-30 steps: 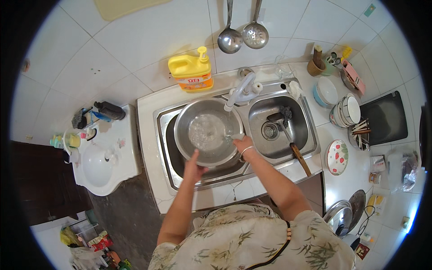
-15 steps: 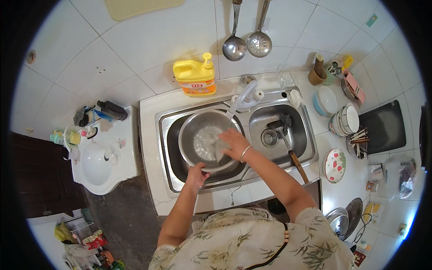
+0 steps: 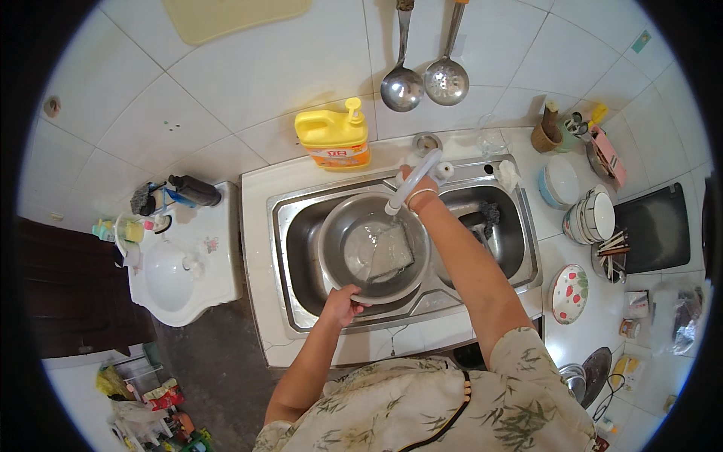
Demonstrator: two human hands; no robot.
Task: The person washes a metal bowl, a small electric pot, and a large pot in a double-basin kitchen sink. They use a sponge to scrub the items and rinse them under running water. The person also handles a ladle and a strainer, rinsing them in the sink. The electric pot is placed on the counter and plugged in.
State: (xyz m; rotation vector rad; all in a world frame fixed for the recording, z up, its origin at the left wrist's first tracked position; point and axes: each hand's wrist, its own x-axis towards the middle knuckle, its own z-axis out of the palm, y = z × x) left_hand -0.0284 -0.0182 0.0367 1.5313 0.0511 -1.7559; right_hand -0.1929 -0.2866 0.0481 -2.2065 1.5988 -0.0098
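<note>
Head view — a person in a leaf-print shirt (image 3: 452, 410) stands at a kitchen bench (image 3: 256, 226), forearms stretched over a double sink. A steel basin (image 3: 334, 260), holding water, sits at the left sink (image 3: 303, 233); a pale, flat item (image 3: 392, 252) lies in it toward 4 o'clock, its material too unclear to tell. The left hand (image 3: 344, 305) grips the basin's rim at 7 o'clock, thumb on top and fingers curled beneath. At about 1 o'clock, the right hand (image 3: 422, 181), a bracelet (image 3: 420, 194) at its wrist, reaches in behind the white tap (image 3: 413, 183) — the spout hides part of the hand, so whether it is gripping cannot be told. The spout's mouth hangs over the basin's rim on that same side.

Around the basin, a yellow bottle (image 3: 335, 139) with a pump top stands at 11 o'clock, against the tiled wall. A ladle (image 3: 402, 89) and a skimmer (image 3: 446, 81) hang between 12 and 1. Stacked bowls (image 3: 580, 218) stand near 3 o'clock, with chopsticks (image 3: 614, 248) just beside them. A strawberry-patterned plate (image 3: 570, 294) rests between 3 and 4, and a white washbasin (image 3: 169, 279) is at 9.
</note>
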